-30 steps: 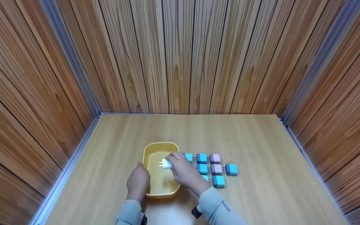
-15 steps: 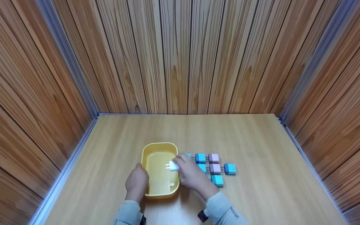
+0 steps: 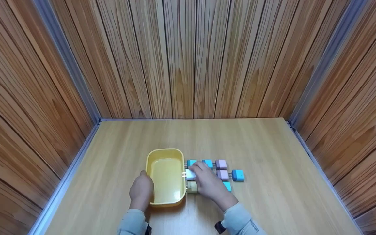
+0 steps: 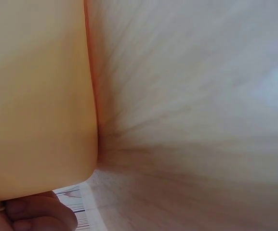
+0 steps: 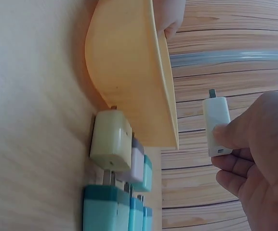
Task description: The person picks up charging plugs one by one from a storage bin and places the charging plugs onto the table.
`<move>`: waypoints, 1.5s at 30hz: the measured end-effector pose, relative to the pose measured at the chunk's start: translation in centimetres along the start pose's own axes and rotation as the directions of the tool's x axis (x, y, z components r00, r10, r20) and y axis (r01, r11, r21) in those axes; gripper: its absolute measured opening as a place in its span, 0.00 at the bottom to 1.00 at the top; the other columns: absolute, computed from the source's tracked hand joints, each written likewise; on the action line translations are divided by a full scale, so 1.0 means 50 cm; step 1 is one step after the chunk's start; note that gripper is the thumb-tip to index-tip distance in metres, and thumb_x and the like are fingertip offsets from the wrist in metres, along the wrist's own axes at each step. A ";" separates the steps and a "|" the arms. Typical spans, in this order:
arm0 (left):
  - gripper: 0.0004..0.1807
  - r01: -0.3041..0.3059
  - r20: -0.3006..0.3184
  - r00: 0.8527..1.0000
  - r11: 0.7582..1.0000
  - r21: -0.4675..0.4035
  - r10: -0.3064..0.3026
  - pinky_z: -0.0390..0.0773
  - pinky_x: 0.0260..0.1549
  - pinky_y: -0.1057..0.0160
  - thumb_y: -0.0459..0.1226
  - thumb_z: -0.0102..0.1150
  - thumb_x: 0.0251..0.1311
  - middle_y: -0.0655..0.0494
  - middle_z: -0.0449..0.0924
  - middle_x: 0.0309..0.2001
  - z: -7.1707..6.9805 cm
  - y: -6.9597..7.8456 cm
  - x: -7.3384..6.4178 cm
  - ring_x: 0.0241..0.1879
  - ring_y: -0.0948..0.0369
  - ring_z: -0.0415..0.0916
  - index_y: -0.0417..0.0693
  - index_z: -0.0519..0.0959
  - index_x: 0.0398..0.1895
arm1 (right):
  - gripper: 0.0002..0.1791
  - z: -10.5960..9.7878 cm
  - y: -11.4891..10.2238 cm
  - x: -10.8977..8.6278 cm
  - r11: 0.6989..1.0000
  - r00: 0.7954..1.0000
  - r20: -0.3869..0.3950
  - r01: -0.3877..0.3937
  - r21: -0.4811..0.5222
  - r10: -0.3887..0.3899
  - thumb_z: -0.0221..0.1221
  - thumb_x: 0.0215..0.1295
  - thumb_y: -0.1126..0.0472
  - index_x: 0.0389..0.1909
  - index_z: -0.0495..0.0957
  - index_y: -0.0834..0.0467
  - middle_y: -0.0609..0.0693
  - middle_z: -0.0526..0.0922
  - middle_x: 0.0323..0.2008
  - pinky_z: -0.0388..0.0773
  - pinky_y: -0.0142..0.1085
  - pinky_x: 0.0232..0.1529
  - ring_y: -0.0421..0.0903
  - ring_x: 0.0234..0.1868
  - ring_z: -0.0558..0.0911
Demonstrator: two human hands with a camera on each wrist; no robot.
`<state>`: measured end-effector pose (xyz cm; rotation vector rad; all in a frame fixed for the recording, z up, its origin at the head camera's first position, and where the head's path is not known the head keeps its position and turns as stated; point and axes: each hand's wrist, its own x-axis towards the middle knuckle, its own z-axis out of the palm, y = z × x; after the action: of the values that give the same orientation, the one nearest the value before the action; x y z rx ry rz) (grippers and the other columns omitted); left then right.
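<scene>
My right hand pinches a white charger plug between thumb and fingers. In the right wrist view the plug is above the table, apart from the yellow tub, its metal prongs pointing away from the palm. In the head view those prongs overlap the tub's right rim. On the left side, my left hand grips the tub's rim, and its curled fingers show at the tub's edge in the left wrist view. A cream charger plug lies against the tub's right side, partly covering a lilac plug.
Right of the tub, more charger plugs lie in rows, among them a lilac plug, a blue plug and a teal plug. My right hand hides some. Wooden walls enclose the table.
My right hand has moved right with the white plug, from over the tub's inside to its right rim, uncovering the cream plug. The left hand still grips the tub.
</scene>
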<state>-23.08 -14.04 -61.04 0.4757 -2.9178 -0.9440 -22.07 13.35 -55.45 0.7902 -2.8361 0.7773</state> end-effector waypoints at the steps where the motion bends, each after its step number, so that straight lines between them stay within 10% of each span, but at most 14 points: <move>1: 0.21 -0.004 -0.002 1.000 1.000 0.002 0.004 0.80 0.32 0.43 0.37 0.37 0.76 0.38 0.84 0.39 0.000 0.000 0.001 0.36 0.44 0.84 0.34 0.73 0.60 | 0.21 -0.001 0.004 -0.002 1.000 1.000 -0.004 0.002 -0.008 -0.002 0.57 0.72 0.69 0.65 0.75 0.57 0.48 0.74 0.62 0.73 0.44 0.66 0.47 0.64 0.75; 24: 0.26 0.040 0.046 0.998 0.999 -0.004 -0.040 0.80 0.45 0.41 0.37 0.33 0.78 0.35 0.82 0.51 -0.002 -0.007 0.005 0.45 0.42 0.83 0.33 0.66 0.71 | 0.24 -0.013 0.067 -0.063 0.987 0.988 0.003 -0.157 0.017 0.157 0.60 0.72 0.66 0.67 0.74 0.51 0.46 0.74 0.64 0.72 0.47 0.67 0.47 0.69 0.72; 45: 0.21 0.006 0.045 0.999 1.000 0.029 -0.007 0.80 0.34 0.45 0.36 0.33 0.77 0.40 0.83 0.39 -0.007 -0.001 0.004 0.34 0.49 0.81 0.33 0.71 0.62 | 0.25 -0.031 0.135 -0.118 0.971 0.971 0.011 -0.240 0.023 0.240 0.58 0.73 0.67 0.69 0.73 0.51 0.47 0.72 0.65 0.69 0.48 0.69 0.48 0.71 0.70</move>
<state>-23.22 -14.35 -60.82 0.4715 -2.9758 -0.9274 -20.49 21.77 -58.46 0.4576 -2.9713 0.8402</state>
